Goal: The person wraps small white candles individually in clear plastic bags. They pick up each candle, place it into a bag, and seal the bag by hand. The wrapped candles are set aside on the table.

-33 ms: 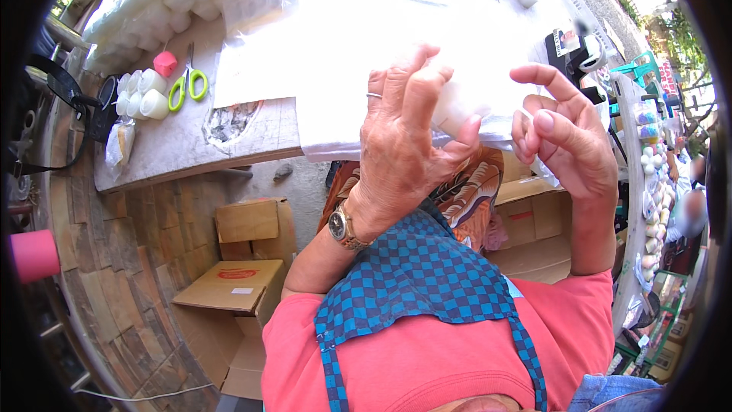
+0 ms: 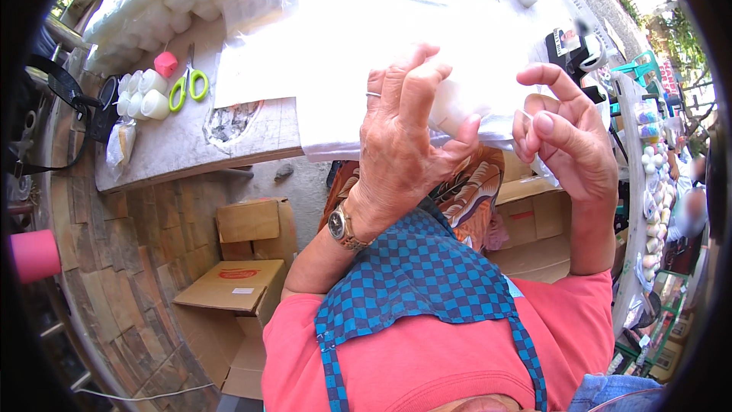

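My left hand (image 2: pixel 400 118), with a ring and a wristwatch, is closed around a white, rounded cylinder that looks like a candle (image 2: pixel 453 107). The candle is held just above the near edge of the white-covered table. Beside it, my right hand (image 2: pixel 570 133) is pinched, thumb against the curled fingers, with the index finger raised. A thin white sliver (image 2: pixel 525 114) shows at its fingertips; I cannot make out what it is. A gap separates the right hand from the candle. Glare washes out the candle's upper outline.
Green-handled scissors (image 2: pixel 188 85), a pink lump (image 2: pixel 165 64) and several white candles (image 2: pixel 143 94) lie at the left. Wrapped white pieces (image 2: pixel 164 0) are heaped behind them. A black tape dispenser (image 2: pixel 568 52) stands at the right. Cardboard boxes (image 2: pixel 236 290) sit below the table.
My right hand's fingers have shifted very slightly to the right. The left hand and the candle have barely moved.
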`<state>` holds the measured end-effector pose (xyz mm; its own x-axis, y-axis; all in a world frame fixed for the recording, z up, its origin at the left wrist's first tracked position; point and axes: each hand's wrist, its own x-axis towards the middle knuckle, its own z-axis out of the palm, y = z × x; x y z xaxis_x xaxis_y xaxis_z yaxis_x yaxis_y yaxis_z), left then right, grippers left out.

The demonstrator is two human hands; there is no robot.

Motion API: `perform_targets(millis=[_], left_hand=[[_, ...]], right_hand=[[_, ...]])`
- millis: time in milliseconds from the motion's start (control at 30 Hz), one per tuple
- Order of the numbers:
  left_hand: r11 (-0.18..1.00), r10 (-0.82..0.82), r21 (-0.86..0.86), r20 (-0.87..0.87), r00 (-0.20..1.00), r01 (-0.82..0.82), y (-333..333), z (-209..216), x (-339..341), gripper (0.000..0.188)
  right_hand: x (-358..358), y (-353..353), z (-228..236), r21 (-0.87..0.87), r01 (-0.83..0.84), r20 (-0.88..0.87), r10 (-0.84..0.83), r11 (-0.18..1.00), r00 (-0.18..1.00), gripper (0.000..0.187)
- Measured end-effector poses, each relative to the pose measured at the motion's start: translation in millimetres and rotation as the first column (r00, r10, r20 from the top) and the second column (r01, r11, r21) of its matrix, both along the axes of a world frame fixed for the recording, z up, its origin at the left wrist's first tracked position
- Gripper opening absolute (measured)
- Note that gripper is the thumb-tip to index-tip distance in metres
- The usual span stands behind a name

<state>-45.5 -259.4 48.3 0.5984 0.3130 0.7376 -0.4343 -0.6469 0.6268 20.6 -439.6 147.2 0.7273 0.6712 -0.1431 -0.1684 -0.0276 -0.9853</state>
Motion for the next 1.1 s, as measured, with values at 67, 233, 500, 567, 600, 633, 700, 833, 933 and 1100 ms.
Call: perform_targets(millis=[67, 233, 500, 567, 600, 633, 700, 833, 933, 1100], left_hand=[[0.999, -0.019, -0.032, -0.006, 1.000, 0.018, 2, 0, 2, 0.058], [0.985, -0.075, -0.158, 0.000, 0.997, 0.074, 4, -5, 14, 0.055], [0.942, -0.165, -0.311, -0.089, 0.982, 0.130, 23, -5, 12, 0.058], [0.941, -0.184, -0.305, -0.105, 0.977, 0.145, 26, -5, 13, 0.058], [0.946, -0.180, -0.292, -0.104, 0.978, 0.143, 26, -6, 14, 0.058], [0.950, -0.178, -0.279, -0.106, 0.978, 0.142, 26, -6, 15, 0.058], [0.946, -0.186, -0.288, -0.105, 0.977, 0.149, 28, -8, 17, 0.059], [0.944, -0.190, -0.295, -0.120, 0.974, 0.147, 30, -9, 19, 0.062], [0.982, -0.110, -0.163, -0.083, 0.990, 0.096, 31, -10, 22, 0.064], [0.994, -0.104, -0.040, -0.116, 0.988, 0.100, 24, -10, 30, 0.077]], right_hand=[[-5, 0, -3, 0.014, 0.032, 0.006, -0.032, 0.999, 0.999, 0.043], [-20, 15, -18, 0.049, 0.150, 0.067, -0.153, 0.987, 0.986, 0.033], [-24, 32, -52, 0.184, 0.191, 0.006, -0.195, 0.964, 0.981, 0.024], [-23, 32, -56, 0.200, 0.172, 0.015, -0.179, 0.964, 0.984, 0.024], [-22, 32, -58, 0.208, 0.164, 0.020, -0.172, 0.964, 0.985, 0.023], [-23, 34, -62, 0.223, 0.192, 0.062, -0.211, 0.956, 0.976, 0.022], [-27, 42, -71, 0.254, 0.249, 0.143, -0.290, 0.935, 0.946, 0.021], [-20, 56, -91, 0.207, 0.312, 0.233, -0.356, 0.927, 0.905, 0.019], [-14, 58, -99, 0.195, 0.309, 0.306, -0.358, 0.931, 0.882, 0.021], [-6, 55, -106, 0.121, 0.358, 0.205, -0.377, 0.926, 0.903, 0.020]])
